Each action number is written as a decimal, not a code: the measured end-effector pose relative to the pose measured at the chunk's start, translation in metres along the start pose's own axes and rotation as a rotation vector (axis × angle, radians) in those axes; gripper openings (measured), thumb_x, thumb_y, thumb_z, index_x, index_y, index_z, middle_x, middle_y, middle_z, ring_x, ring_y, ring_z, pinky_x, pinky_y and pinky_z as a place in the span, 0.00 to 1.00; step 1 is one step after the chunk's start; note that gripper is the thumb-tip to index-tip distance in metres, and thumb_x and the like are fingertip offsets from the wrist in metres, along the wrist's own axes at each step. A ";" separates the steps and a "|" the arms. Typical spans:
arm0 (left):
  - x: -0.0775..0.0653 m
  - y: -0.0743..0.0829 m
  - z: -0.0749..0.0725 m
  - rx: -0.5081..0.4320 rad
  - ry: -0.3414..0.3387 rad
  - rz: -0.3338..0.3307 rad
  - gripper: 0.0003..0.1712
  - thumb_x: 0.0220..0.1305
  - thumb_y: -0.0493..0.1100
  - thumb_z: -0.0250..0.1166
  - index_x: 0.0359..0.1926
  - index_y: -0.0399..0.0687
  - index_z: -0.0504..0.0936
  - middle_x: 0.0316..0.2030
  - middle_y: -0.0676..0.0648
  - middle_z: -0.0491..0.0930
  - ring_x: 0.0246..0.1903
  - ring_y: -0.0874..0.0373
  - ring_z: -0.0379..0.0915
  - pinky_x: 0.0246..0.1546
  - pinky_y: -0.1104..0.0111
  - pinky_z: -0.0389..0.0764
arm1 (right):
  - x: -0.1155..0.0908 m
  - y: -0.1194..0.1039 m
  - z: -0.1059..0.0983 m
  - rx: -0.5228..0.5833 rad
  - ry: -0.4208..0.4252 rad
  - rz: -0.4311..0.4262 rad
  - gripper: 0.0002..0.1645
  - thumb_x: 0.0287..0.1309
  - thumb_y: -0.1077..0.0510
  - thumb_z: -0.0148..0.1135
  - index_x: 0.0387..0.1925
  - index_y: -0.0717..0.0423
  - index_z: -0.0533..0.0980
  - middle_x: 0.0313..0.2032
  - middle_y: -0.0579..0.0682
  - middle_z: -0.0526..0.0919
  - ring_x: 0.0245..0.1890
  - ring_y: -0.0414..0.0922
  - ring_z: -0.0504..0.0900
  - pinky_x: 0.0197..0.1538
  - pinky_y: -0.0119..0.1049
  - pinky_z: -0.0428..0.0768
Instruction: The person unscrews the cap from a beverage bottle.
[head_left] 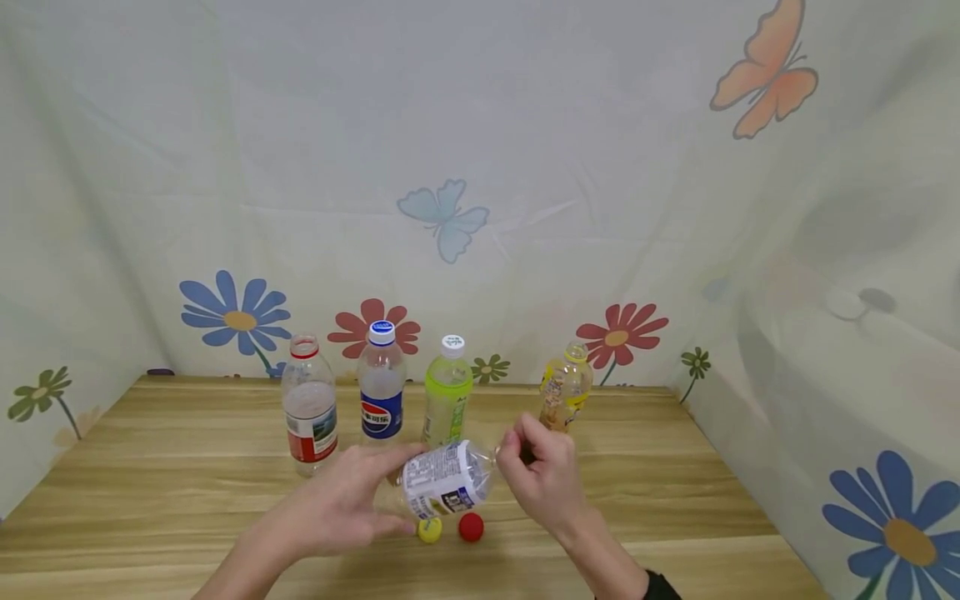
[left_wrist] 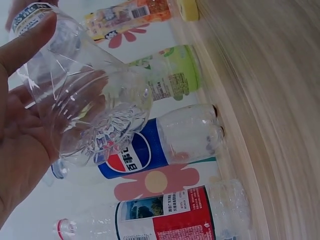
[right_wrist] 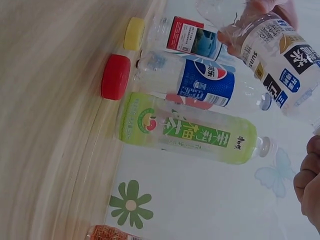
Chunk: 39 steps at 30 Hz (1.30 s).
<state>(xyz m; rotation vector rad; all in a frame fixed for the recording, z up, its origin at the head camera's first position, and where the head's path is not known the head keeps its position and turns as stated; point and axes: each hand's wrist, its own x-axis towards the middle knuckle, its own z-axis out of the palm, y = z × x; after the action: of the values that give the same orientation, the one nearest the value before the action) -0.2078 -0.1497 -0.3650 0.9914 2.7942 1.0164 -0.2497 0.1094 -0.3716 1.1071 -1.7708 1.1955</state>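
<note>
Head view: left fingers [head_left: 385, 459] and right fingers [head_left: 512, 461] are grasping a bottle [head_left: 438, 482], two caps [head_left: 471, 527] lying off below them, two bottles [head_left: 381, 415] beyond still standing capped.

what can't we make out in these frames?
- Whether the held bottle is capped: head view, right hand hides its mouth.
- Green bottle's base: head view, behind the held bottle.
- Most of the yellow-labelled bottle: right wrist view, bottom edge cuts it off.
- Held bottle's fine print: head view, too small.
</note>
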 end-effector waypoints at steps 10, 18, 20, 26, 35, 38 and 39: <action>-0.003 0.000 -0.004 0.055 0.012 -0.028 0.43 0.51 0.50 0.78 0.67 0.51 0.70 0.53 0.60 0.76 0.47 0.65 0.75 0.48 0.71 0.76 | 0.002 -0.002 -0.006 -0.100 -0.161 0.156 0.11 0.65 0.66 0.54 0.27 0.50 0.70 0.17 0.34 0.66 0.14 0.30 0.62 0.14 0.20 0.61; -0.003 0.002 -0.004 0.256 0.080 -0.105 0.44 0.51 0.50 0.78 0.68 0.47 0.70 0.55 0.50 0.77 0.49 0.58 0.77 0.48 0.62 0.78 | 0.009 -0.014 -0.012 -0.071 -0.272 0.550 0.06 0.67 0.52 0.63 0.36 0.49 0.80 0.26 0.37 0.79 0.23 0.40 0.77 0.25 0.30 0.77; -0.003 0.002 -0.004 0.259 0.088 -0.121 0.44 0.51 0.50 0.78 0.68 0.49 0.70 0.56 0.50 0.76 0.50 0.57 0.77 0.49 0.61 0.78 | 0.011 -0.015 -0.014 -0.016 -0.296 0.611 0.06 0.66 0.53 0.64 0.38 0.50 0.81 0.28 0.41 0.80 0.26 0.44 0.79 0.28 0.33 0.80; -0.003 -0.001 -0.005 0.219 0.103 -0.137 0.44 0.51 0.47 0.78 0.68 0.49 0.70 0.56 0.49 0.76 0.52 0.55 0.77 0.49 0.59 0.77 | 0.014 -0.014 -0.015 0.168 -0.298 0.684 0.08 0.63 0.57 0.66 0.40 0.57 0.82 0.29 0.50 0.81 0.25 0.45 0.79 0.28 0.37 0.81; -0.004 -0.003 -0.005 0.172 0.087 -0.152 0.44 0.51 0.47 0.78 0.69 0.51 0.69 0.57 0.50 0.75 0.53 0.55 0.76 0.51 0.59 0.77 | 0.012 -0.013 -0.014 0.237 -0.252 0.658 0.08 0.61 0.61 0.68 0.40 0.61 0.82 0.30 0.50 0.81 0.26 0.43 0.79 0.29 0.38 0.81; -0.004 -0.003 -0.006 0.160 0.082 -0.153 0.44 0.51 0.47 0.78 0.69 0.51 0.69 0.57 0.50 0.76 0.52 0.56 0.76 0.50 0.60 0.77 | 0.012 -0.014 -0.014 0.253 -0.244 0.656 0.07 0.61 0.61 0.67 0.40 0.60 0.83 0.31 0.51 0.81 0.27 0.43 0.80 0.30 0.39 0.82; -0.004 -0.003 -0.006 0.154 0.080 -0.152 0.44 0.52 0.46 0.78 0.69 0.51 0.68 0.57 0.50 0.76 0.52 0.56 0.76 0.50 0.60 0.77 | 0.013 -0.015 -0.014 0.260 -0.242 0.655 0.07 0.61 0.62 0.67 0.40 0.59 0.83 0.32 0.51 0.80 0.28 0.44 0.81 0.31 0.40 0.82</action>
<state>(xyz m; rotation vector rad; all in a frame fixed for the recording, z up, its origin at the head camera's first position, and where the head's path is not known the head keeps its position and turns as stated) -0.2075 -0.1571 -0.3627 0.7496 2.9971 0.8523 -0.2396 0.1165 -0.3511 0.8541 -2.3148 1.7762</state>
